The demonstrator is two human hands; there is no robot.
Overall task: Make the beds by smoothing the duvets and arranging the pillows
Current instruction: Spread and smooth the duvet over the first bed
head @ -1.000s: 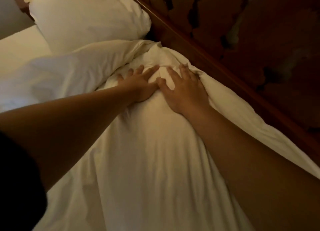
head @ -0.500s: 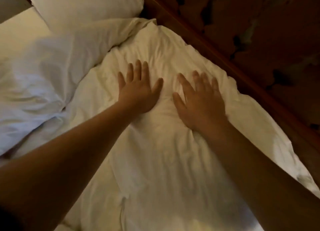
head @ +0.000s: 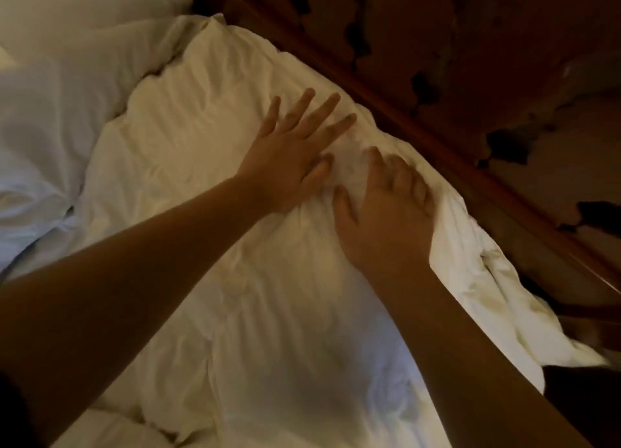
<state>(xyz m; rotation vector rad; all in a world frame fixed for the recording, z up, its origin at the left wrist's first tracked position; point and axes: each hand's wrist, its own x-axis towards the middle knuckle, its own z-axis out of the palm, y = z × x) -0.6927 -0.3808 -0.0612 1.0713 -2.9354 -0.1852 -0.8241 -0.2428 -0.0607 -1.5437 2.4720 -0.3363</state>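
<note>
A cream-white pillow (head: pixel 201 118) lies wrinkled along the dark wooden headboard (head: pixel 420 88). My left hand (head: pixel 292 152) rests flat on it with straight, spread fingers pointing at the headboard. My right hand (head: pixel 386 219) presses the pillow's edge just to the right, thumb out, its blurred fingers bent down into the fabric beside the headboard. The two hands nearly touch. A second white pillow (head: pixel 84 1) stands at the top left. A paler white fold of bedding (head: pixel 47 138) lies to the left.
The carved headboard runs diagonally from the top centre to the right edge, close behind the pillow. White sheet (head: pixel 111 431) shows at the bottom left. A dark shape (head: pixel 584 400) sits at the lower right corner.
Both hands have slid over the pillow toward the headboard and closer together. The right hand's fingers went from flat and spread to bent at the pillow's edge.
</note>
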